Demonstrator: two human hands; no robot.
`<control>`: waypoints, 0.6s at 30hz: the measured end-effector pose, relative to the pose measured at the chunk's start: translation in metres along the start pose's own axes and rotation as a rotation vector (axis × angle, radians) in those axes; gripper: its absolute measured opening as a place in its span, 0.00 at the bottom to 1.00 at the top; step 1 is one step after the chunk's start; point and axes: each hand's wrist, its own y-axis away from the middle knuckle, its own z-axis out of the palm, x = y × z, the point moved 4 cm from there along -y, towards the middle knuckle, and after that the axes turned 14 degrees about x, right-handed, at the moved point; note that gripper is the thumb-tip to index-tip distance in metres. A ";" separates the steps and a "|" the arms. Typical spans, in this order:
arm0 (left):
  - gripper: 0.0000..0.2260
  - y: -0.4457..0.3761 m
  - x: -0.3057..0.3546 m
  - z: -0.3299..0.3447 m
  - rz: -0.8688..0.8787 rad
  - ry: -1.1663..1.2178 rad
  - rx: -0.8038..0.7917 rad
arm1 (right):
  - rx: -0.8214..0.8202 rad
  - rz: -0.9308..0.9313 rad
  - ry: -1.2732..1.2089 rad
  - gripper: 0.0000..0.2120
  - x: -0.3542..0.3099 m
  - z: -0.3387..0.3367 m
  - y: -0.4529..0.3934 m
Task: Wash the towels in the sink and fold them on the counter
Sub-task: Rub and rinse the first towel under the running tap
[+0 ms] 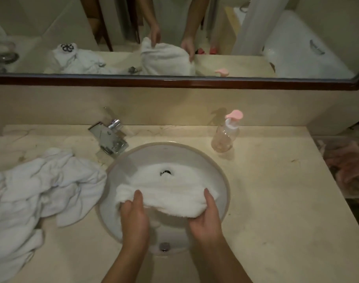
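A small white towel (170,190) lies bunched in the round white sink (219,172), covering most of the basin except the drain opening at its far side. My left hand (134,215) grips the towel's near left end, thumb on top. My right hand (207,219) grips its near right end the same way. A larger crumpled white towel (37,188) lies on the beige counter (266,211) left of the sink, one corner reaching the sink's rim.
A chrome faucet (111,139) stands at the sink's back left. A clear pump bottle (225,133) with a pink top stands at the back right. A mirror (174,35) runs along the wall. A clear bin (346,166) of pinkish cloth sits beyond the counter's right edge.
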 end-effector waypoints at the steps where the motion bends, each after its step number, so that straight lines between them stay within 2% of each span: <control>1: 0.07 -0.006 -0.006 -0.005 -0.011 -0.009 0.077 | 0.000 -0.081 0.065 0.24 -0.003 -0.001 0.005; 4: 0.03 -0.010 -0.013 -0.002 0.015 0.034 0.088 | 0.026 -0.357 0.367 0.26 -0.005 0.003 0.026; 7: 0.09 -0.006 -0.008 0.015 0.006 0.090 0.004 | -0.102 -0.510 0.644 0.20 0.000 0.036 0.050; 10: 0.08 0.008 -0.010 0.024 0.030 -0.074 -0.140 | -0.149 -0.471 0.856 0.08 0.016 0.079 0.042; 14: 0.23 0.011 -0.003 0.018 0.071 -0.197 -0.248 | -0.012 -0.402 0.898 0.13 0.018 0.106 0.014; 16: 0.23 -0.016 0.001 0.025 -0.055 -0.171 -0.284 | -0.012 -0.375 0.996 0.10 0.025 0.099 0.021; 18: 0.26 -0.046 0.000 0.035 -0.262 -0.082 -0.283 | -0.085 -0.448 1.157 0.08 0.036 0.094 0.034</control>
